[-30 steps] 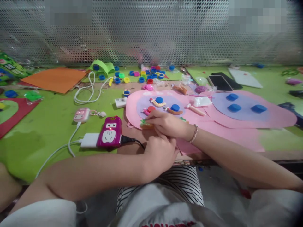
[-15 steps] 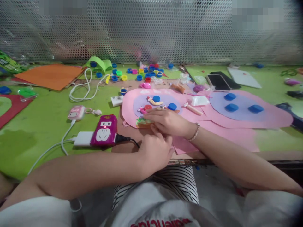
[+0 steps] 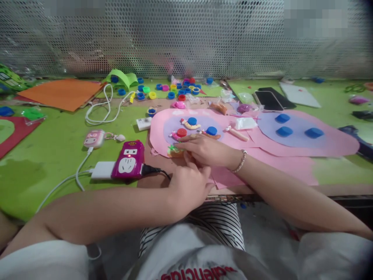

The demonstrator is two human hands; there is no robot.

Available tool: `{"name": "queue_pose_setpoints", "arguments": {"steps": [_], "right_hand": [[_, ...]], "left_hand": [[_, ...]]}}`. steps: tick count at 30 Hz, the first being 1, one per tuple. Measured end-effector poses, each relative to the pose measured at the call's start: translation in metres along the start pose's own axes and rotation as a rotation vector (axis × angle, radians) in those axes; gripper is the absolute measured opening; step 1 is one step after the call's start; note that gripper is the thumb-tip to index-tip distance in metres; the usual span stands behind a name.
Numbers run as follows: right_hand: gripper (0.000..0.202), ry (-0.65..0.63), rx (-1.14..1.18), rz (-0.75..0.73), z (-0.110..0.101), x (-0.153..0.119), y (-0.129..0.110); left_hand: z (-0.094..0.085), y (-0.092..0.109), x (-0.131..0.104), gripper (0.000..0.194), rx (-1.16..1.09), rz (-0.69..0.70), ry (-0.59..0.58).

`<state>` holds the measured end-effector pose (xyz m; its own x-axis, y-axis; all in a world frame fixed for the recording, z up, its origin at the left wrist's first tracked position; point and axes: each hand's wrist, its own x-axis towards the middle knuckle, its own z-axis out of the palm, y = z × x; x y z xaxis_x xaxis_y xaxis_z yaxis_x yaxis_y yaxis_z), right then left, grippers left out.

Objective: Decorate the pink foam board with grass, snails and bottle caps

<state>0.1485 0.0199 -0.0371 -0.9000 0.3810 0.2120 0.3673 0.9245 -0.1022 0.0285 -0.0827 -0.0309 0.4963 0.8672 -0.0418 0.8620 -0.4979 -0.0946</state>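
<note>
My right hand (image 3: 208, 151) lies over the lower edge of a pink cut-out paper (image 3: 157, 134) with a lilac oval on it, its fingers stretched out beside a green and orange clay patch (image 3: 175, 151). Just below, my left hand (image 3: 189, 186) has curled fingers that meet the right fingertips; whatever is between them is hidden. On the oval sit a red cap (image 3: 182, 132), a blue cap (image 3: 192, 121) and another blue cap (image 3: 211, 130). Small clay worm-like figures lie by these caps, a cream one (image 3: 190, 125) and a brown one (image 3: 212, 135) among them.
Another pink cut-out (image 3: 338, 146) with blue caps lies right. A purple power adapter (image 3: 128, 159) with cables stands left, near a pink earphone case (image 3: 94, 139). Loose coloured caps (image 3: 171, 95) and a phone (image 3: 268, 101) are behind, before a perforated metal screen (image 3: 186, 39).
My right fingers have shifted slightly down and back, showing more of the red cap and the brown clay figure. My left hand has barely moved.
</note>
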Motion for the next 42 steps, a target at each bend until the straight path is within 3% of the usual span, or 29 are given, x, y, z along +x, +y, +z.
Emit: {"name": "queue_pose_setpoints", "arguments": {"steps": [8,16,23,30,42], "right_hand": [[0.037,-0.070,-0.041,-0.078,-0.003,0.003,-0.001],[0.042,-0.064,0.039,-0.039,-0.002,0.005,0.001],[0.043,0.087,0.008,-0.012,0.003,0.005,0.002],[0.044,0.041,-0.046,-0.006,0.013,0.004,0.001],[0.038,-0.016,0.003,-0.038,0.005,0.002,-0.001]], "left_hand": [[0.001,0.000,0.002,0.045,-0.029,0.021,-0.008],[0.000,0.000,0.001,0.044,-0.019,0.009,0.005],[0.000,0.001,0.001,0.048,0.001,0.008,-0.015],[0.001,-0.001,0.002,0.040,-0.060,0.020,0.013],[-0.006,0.000,0.001,0.041,-0.039,0.019,-0.063]]}}
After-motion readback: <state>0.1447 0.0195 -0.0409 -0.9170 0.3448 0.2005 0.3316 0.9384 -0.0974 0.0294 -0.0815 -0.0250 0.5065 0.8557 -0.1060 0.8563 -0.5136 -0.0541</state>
